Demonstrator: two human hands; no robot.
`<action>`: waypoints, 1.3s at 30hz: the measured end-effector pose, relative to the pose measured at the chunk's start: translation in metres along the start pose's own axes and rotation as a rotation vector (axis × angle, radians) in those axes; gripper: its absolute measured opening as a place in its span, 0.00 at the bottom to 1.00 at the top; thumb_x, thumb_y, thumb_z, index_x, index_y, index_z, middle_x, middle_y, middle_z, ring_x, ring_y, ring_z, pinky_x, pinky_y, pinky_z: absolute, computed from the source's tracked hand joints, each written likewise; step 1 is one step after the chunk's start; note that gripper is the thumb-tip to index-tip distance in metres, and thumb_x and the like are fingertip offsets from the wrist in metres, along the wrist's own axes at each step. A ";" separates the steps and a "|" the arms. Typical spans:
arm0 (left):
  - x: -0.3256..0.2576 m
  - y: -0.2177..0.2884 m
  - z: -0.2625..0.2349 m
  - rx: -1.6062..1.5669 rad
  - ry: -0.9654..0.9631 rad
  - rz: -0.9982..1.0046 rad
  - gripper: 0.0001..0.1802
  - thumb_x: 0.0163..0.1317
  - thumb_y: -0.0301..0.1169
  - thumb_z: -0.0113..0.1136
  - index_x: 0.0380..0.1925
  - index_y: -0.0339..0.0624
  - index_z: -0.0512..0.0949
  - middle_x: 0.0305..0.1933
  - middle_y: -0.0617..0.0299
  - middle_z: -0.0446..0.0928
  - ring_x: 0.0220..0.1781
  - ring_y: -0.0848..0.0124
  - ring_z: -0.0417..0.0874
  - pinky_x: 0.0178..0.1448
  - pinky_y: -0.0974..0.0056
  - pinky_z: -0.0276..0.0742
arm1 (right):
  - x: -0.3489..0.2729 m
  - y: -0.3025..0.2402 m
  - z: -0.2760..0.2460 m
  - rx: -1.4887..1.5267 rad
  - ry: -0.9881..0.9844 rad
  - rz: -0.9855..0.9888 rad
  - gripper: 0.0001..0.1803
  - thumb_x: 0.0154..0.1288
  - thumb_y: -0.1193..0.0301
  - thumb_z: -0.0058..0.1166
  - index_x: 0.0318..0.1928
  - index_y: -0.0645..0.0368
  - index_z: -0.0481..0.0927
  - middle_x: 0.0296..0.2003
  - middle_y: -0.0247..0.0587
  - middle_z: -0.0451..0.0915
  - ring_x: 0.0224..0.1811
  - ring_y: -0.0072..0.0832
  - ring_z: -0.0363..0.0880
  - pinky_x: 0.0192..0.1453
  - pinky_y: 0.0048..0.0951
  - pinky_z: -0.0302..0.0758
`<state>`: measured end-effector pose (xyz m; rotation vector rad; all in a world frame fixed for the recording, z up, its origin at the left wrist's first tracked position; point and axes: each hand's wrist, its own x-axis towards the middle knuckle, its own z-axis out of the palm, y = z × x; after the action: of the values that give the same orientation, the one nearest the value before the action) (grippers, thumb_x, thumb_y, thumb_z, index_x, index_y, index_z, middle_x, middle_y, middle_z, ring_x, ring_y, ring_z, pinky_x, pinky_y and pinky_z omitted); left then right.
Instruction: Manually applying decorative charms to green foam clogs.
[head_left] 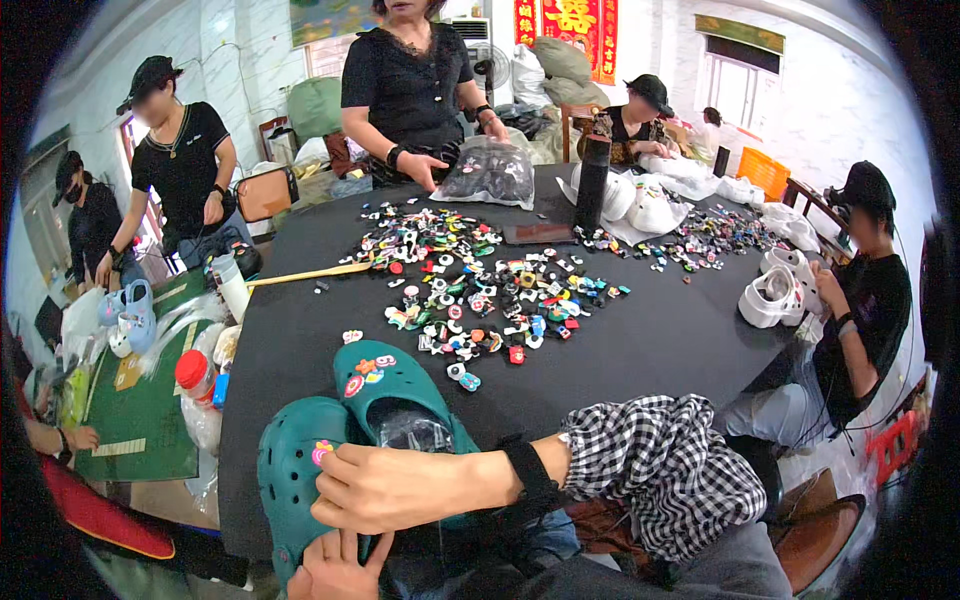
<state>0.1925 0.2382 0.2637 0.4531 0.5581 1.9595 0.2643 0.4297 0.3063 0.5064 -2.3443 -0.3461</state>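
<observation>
The farther clog (pixel 408 384) wears its charms (pixel 366 367); the nearer clog (pixel 288 460), mostly bare, shows 1 pink charm (pixel 322 452) — right hand (pixel 405 490) curled against it, left hand (pixel 338 572) below — fingers' grip I can't tell.

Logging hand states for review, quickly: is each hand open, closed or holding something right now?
Left hand: at the green clog; grip cannot be told.
Right hand: closed, seemingly holding the pink charm.

Bright overall — edges warped, corners black.
</observation>
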 end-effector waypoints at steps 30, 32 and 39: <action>0.010 0.034 -0.017 -0.413 -0.232 0.076 0.31 0.67 0.40 0.50 0.61 0.26 0.63 0.63 0.43 0.69 0.70 0.56 0.65 0.79 0.38 0.23 | 0.009 0.022 -0.023 0.131 0.106 0.261 0.12 0.53 0.68 0.52 0.37 0.59 0.69 0.29 0.38 0.70 0.34 0.34 0.74 0.35 0.33 0.72; 0.011 0.031 -0.014 -0.423 -0.198 0.102 0.31 0.66 0.40 0.50 0.61 0.26 0.63 0.64 0.44 0.68 0.70 0.58 0.65 0.79 0.37 0.21 | -0.010 0.044 -0.039 0.150 0.086 0.370 0.11 0.54 0.71 0.52 0.37 0.60 0.70 0.30 0.42 0.73 0.35 0.39 0.76 0.38 0.38 0.75; 0.010 0.024 -0.012 -0.382 -0.259 0.108 0.24 0.63 0.36 0.52 0.52 0.28 0.66 0.65 0.48 0.62 0.72 0.60 0.59 0.76 0.33 0.18 | -0.117 0.125 -0.025 0.006 0.046 0.922 0.08 0.56 0.72 0.60 0.34 0.62 0.76 0.28 0.44 0.78 0.33 0.41 0.80 0.38 0.40 0.76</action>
<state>0.1639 0.2355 0.2679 0.4901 -0.0080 2.0110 0.3277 0.5909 0.3032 -0.5678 -2.2590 0.1103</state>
